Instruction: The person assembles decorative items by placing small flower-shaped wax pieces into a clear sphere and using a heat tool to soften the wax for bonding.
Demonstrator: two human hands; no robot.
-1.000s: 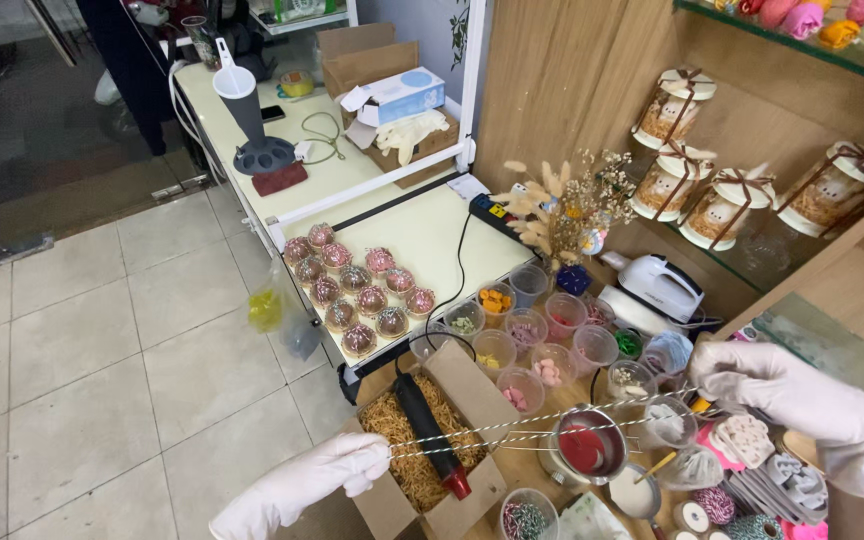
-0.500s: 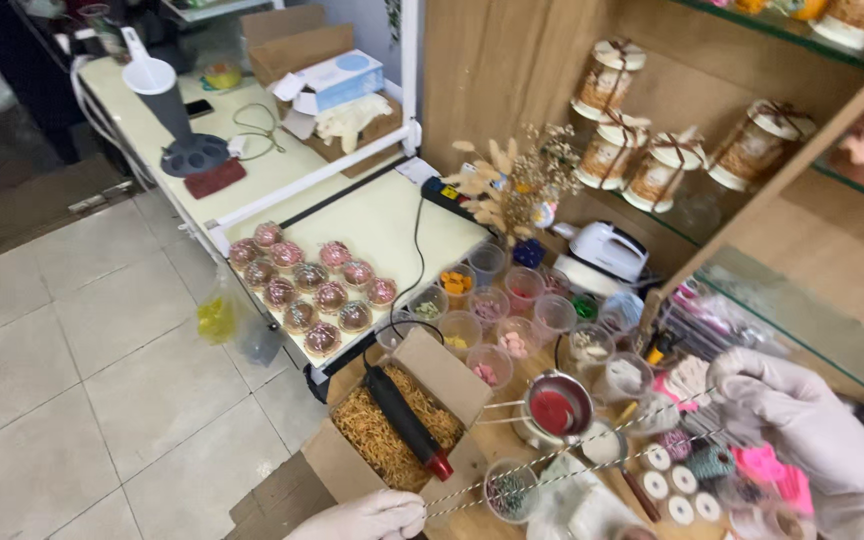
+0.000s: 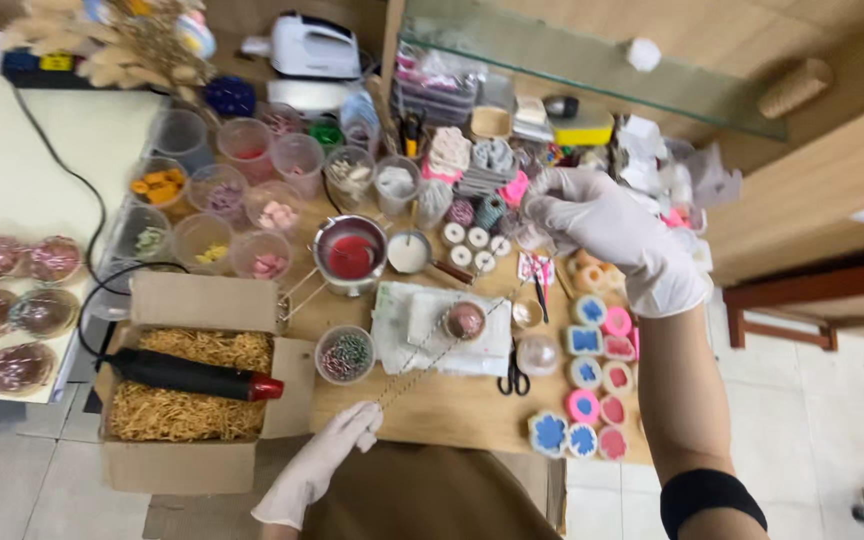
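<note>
Since the earlier frame both hands have swung right; the twine (image 3: 442, 350) now runs taut over the table (image 3: 452, 410) at mid-frame, pinched by the left hand (image 3: 327, 455) at lower centre and the right hand (image 3: 607, 230) at upper right. Light, limp, thin cord: likely best gripped at the ends. Cups (image 3: 252, 150), red wax pot (image 3: 350, 255) and scissors (image 3: 514, 378) crowd underneath; open room lies toward the near edge.

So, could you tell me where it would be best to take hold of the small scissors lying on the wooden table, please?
Probably by the black finger loops of the scissors, coming from above on the table's near edge. They lie flat with the loops toward the person and the blades pointing away toward the cluttered middle; the bare wooden table around the loops leaves room.
</note>
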